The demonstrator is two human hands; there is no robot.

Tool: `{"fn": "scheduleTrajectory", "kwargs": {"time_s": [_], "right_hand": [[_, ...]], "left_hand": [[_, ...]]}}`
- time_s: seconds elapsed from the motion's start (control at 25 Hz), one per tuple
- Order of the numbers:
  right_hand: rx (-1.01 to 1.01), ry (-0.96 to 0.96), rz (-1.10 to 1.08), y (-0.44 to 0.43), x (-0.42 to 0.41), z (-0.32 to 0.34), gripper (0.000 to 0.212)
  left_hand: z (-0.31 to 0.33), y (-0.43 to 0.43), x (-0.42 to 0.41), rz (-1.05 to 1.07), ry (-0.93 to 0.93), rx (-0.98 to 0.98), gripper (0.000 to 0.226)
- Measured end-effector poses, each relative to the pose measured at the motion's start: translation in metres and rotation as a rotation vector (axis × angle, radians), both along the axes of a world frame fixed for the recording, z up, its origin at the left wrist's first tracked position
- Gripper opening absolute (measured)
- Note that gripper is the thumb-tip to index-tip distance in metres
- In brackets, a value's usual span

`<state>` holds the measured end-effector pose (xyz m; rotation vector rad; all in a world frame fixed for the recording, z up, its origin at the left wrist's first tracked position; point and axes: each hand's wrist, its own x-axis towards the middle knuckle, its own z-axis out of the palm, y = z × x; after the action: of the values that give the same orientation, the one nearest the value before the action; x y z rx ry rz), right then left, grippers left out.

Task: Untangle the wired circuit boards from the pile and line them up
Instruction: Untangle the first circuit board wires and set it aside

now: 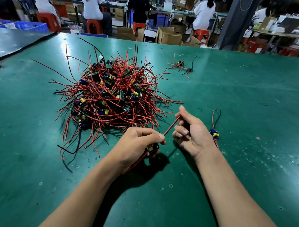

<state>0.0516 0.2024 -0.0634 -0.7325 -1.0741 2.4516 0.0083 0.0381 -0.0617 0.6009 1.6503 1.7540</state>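
A tangled pile (111, 96) of small circuit boards with red and black wires lies on the green table (243, 105), left of centre. My left hand (139, 141) grips one board (152, 147) with a yellow capacitor, lifted just in front of the pile. A red wire (171, 125) runs taut from that board up to my right hand (190, 128), which pinches its far end between thumb and fingers. One separated board (214, 134) lies on the table just right of my right hand, its wires pointing away from me.
Another small cluster of wired boards (183, 67) lies far back at centre right. A darker table (17, 42) abuts at the far left. Beyond the table edge, seated people work among cardboard boxes (168, 36), red stools and blue crates.
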Motion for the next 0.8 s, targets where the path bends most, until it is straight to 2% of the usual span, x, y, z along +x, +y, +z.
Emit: {"fn": "scheduleTrajectory", "kwargs": {"time_s": [0.12, 0.2, 0.36, 0.44, 0.52, 0.6, 0.68, 0.8], "right_hand": [[-0.085, -0.003, -0.017, 0.001, 0.000, 0.002, 0.042], [-0.058, -0.033, -0.010, 0.002, 0.000, 0.002, 0.047], [0.209, -0.123, -0.002, 0.000, 0.003, 0.000, 0.042], [0.347, -0.187, -0.044, 0.003, 0.006, -0.001, 0.056], [0.425, -0.223, -0.079, 0.006, 0.009, 0.000, 0.074], [0.461, -0.228, -0.077, 0.008, 0.010, 0.001, 0.085], [0.487, -0.231, -0.073, 0.007, 0.009, 0.003, 0.089], [0.610, -0.243, -0.024, 0.003, 0.011, 0.004, 0.081]], "left_hand": [[-0.002, -0.002, 0.000, -0.072, 0.039, -0.033, 0.017], [-0.002, -0.002, 0.000, -0.095, 0.075, -0.059, 0.017], [-0.003, -0.002, -0.001, -0.066, 0.114, -0.115, 0.015], [-0.006, 0.000, -0.002, -0.020, 0.095, -0.113, 0.016], [-0.007, 0.005, 0.000, 0.035, 0.034, -0.059, 0.021], [-0.006, 0.008, 0.000, 0.073, -0.110, 0.024, 0.036], [-0.004, 0.009, -0.002, 0.093, -0.226, 0.075, 0.049], [-0.004, 0.010, -0.005, 0.087, -0.252, 0.063, 0.059]]}}
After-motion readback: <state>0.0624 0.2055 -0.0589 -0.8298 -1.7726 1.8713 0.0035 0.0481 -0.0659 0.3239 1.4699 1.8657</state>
